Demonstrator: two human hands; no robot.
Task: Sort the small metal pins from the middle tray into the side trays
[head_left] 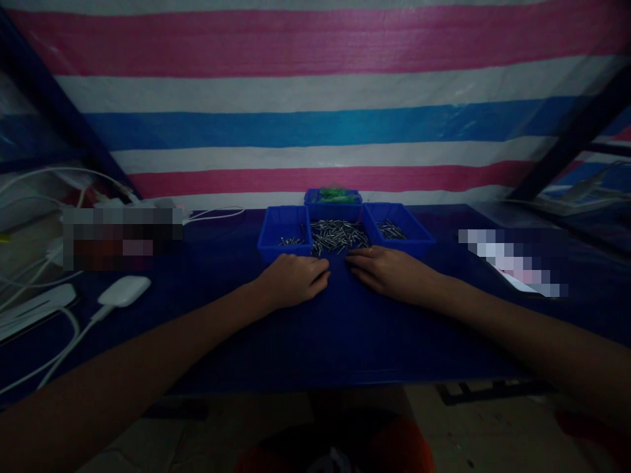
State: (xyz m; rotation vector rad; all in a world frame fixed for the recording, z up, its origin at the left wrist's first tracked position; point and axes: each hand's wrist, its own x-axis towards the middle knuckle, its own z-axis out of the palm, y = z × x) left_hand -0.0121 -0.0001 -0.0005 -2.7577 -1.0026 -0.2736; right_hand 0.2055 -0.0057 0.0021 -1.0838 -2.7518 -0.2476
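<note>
A pile of small metal pieces [340,234] lies on the blue table [345,341] between two blue bins. The left bin [284,221] and the right bin [409,228] each hold some similar metal pieces. Behind the pile stands a third blue bin [334,210] with green items [336,194] in it. My left hand [294,279] rests on the table in front of the left bin, fingers slightly bent and nothing visible in them. My right hand [389,270] lies in front of the right bin, its fingers spread near the pile's front edge.
White cables and a white charger [124,291] lie at the left, beside a pixelated area. At the right lies a bright flat object [513,279], partly pixelated. A striped sheet [315,128] hangs behind the table, between dark frame posts.
</note>
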